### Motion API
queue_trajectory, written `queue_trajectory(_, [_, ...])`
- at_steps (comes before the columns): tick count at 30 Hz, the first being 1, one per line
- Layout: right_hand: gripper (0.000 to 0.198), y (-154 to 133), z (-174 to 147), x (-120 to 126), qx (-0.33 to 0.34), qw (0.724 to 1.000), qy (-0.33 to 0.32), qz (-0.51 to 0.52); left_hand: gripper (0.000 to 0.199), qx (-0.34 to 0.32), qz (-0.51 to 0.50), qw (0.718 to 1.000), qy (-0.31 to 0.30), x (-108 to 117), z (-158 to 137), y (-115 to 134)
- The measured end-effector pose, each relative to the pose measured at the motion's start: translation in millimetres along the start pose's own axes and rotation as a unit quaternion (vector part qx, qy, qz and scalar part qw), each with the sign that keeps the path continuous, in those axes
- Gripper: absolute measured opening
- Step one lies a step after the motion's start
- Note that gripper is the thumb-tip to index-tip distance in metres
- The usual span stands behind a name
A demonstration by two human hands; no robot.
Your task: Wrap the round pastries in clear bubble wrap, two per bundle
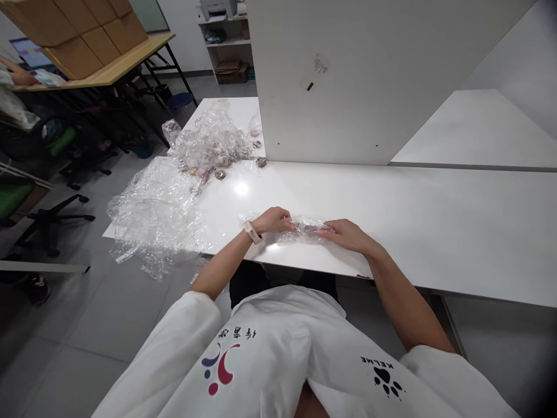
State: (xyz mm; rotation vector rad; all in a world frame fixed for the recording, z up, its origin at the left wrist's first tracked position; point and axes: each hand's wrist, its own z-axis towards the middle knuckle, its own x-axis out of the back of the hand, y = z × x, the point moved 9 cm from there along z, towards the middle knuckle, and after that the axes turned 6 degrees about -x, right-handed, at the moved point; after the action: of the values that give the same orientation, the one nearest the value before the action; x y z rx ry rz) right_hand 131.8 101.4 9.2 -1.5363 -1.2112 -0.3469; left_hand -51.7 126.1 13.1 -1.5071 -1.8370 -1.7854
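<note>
Between my two hands, just above the white table (418,232), is a clear plastic bag (300,233) with something small and pinkish-brown inside. My left hand (275,220) pinches the bag's left end, thumb against fingers. At the other end, my right hand (346,235) grips the plastic near the contents. What exactly lies inside is blurred by glare on the film. Loose transparent film also spreads behind and under my left wrist, which wears a pale pink band (253,232).
A large heap of crumpled clear bags (156,203) hangs over the table's left edge. Small wrapped items (220,174) lie beside the pile. A white upright panel (331,87) rises behind the table. Cardboard boxes (82,40) stand on a wooden desk, where another person's arm shows.
</note>
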Motion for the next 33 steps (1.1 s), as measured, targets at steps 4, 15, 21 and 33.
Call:
queue_trajectory(4, [0.054,10.1,14.5,0.3,-0.090,0.994,0.047,-0.037,0.038,0.000,0.183,0.965,0.187,14.0,-22.2,25.0])
queue_trajectory(15, [0.049,18.4,1.7,-15.3,-0.108,0.981,0.164,0.002,0.066,0.062,-0.076,0.943,0.318,-36.2,-32.5,-7.1])
queue_trajectory(21, [0.050,4.1,-9.2,-31.9,-0.086,0.962,0.252,0.064,0.049,-0.009,-0.632,0.727,0.267,-51.4,-27.6,14.5])
queue_trajectory(33, [0.051,-30.6,-63.0,-32.3,-0.019,0.906,0.326,0.271,0.040,-0.003,-0.608,0.672,0.423,-21.2,-51.1,3.2])
